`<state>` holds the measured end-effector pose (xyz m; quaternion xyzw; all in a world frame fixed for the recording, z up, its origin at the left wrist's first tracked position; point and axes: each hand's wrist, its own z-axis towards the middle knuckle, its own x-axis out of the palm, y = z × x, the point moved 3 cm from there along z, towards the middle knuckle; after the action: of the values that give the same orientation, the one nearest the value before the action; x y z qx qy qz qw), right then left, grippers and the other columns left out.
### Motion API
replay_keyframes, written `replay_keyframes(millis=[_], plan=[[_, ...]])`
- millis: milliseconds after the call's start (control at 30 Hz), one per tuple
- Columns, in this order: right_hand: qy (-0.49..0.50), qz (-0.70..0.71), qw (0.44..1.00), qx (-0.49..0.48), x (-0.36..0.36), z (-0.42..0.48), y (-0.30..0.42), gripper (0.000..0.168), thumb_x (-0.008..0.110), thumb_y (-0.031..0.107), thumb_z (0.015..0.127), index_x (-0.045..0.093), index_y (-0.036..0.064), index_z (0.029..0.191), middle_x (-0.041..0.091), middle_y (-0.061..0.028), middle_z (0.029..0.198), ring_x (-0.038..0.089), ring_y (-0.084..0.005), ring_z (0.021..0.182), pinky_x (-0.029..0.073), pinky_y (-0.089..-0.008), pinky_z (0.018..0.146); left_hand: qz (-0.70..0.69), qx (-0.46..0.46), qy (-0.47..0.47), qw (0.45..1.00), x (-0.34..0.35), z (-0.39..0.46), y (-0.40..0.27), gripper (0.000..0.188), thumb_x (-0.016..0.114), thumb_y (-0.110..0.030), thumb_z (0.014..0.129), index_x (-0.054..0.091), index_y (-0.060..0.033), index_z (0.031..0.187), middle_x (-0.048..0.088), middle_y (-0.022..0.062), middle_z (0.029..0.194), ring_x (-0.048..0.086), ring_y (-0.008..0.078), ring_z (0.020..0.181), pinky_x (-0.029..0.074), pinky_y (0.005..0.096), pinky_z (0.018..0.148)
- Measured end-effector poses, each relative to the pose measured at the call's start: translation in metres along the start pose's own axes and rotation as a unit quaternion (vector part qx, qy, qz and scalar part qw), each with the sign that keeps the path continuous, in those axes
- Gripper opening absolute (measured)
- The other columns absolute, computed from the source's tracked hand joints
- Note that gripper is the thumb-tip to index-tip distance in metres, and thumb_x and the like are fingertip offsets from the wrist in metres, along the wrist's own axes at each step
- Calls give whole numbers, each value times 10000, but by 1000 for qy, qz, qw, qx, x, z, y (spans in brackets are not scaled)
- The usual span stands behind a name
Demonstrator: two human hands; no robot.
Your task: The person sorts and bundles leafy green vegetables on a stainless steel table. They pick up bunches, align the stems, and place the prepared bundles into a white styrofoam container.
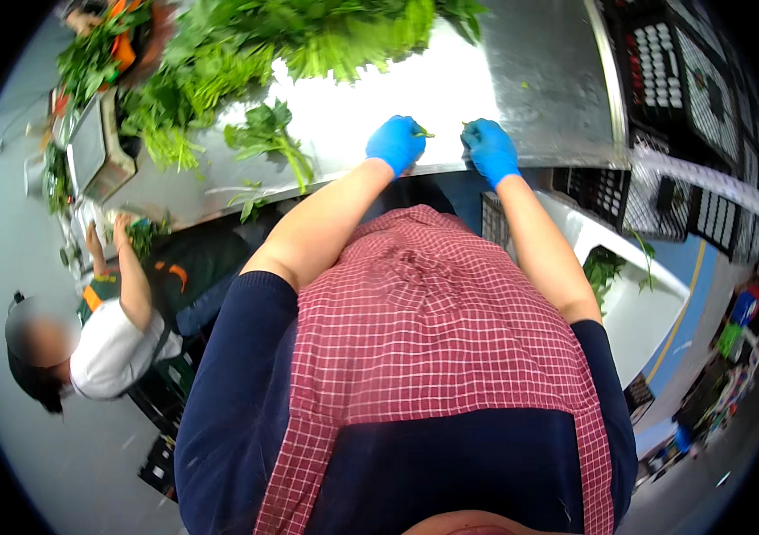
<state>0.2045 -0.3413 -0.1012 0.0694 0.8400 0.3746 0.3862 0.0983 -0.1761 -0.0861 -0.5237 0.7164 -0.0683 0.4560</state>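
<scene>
Both my hands wear blue gloves and are held apart over the front edge of a metal table (533, 87). My left hand (396, 144) is closed on a short piece of green stem, which pokes out to its right. My right hand (489, 148) has its fingers curled, with a tiny bit of green at the fingertips; whether it grips anything more is hidden. A small bunch of leafy greens (272, 137) lies left of my left hand, stems towards the table's edge. Behind it, a large heap of leafy greens (219, 73) spreads along the far side.
At the left a co-worker (112, 341) handles greens beside a metal scale-like tray (95, 147). Black plastic crates (660, 73) stand at the right. A white bin (626, 321) with some leaves inside stands below the table, right of my right arm.
</scene>
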Motion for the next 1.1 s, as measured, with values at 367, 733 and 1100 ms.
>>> replay_keyframes(millis=[367,733,1100], plan=[[143,662,725,124,15,-23,22,196,552,185,882,558,51,1026,608,-92,948,590,-203,855,512,-332,751,-110,156,6,982,-14,-60,-60,290,637,-317,766,651,-123,982,608,140,979,618,297,813,494,369,750],[-308,492,811,66,-215,-190,-71,226,588,246,872,580,96,1041,581,-17,923,511,-127,770,396,-273,681,-227,77,-289,927,-68,-109,123,258,643,-135,795,592,-39,1029,602,117,926,594,215,764,495,322,700],[-261,94,858,431,-222,-384,-375,471,607,238,857,468,35,1259,578,-63,1023,522,-158,833,425,-338,667,258,53,-272,925,-188,-146,258,386,633,-88,686,621,-168,1063,572,93,1072,524,305,1029,444,399,877]])
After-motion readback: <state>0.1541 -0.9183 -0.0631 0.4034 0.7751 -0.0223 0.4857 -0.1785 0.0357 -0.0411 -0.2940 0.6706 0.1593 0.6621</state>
